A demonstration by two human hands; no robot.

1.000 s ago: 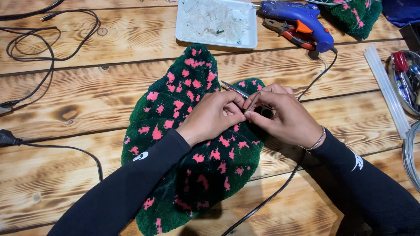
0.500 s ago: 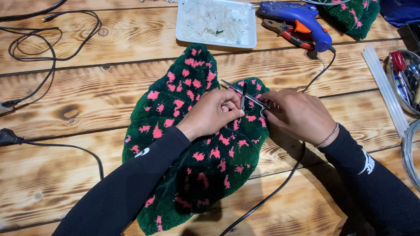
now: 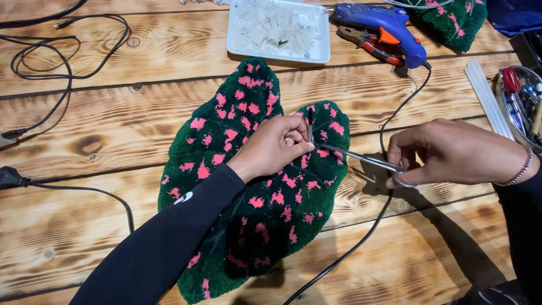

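A leaf-shaped tufted rug [image 3: 248, 169], dark green with pink spots, lies flat on the wooden table [image 3: 113, 130]. My left hand [image 3: 276, 146] rests on its upper middle and pinches a thin dark tool [image 3: 310, 123] that stands upright between the fingers. My right hand [image 3: 451, 152] is off the rug's right edge and grips the handles of small metal scissors [image 3: 367, 161]. The scissor tips point left and reach the rug pile just beside my left fingertips.
A white tray [image 3: 322, 53] of pale yarn scraps sits at the back. A blue glue gun [image 3: 389, 25] and red-handled pliers [image 3: 370, 45] lie to its right, the gun's black cord [image 3: 361, 243] running down past the rug. Glue sticks [image 3: 485, 93], a metal bowl [image 3: 502, 104] of tools, cables [image 3: 51, 62] at left.
My right hand has drawn away to the right, off the rug, with the scissors now stretched out toward the pile. The left hand stays on the rug and holds the dark tool upright.
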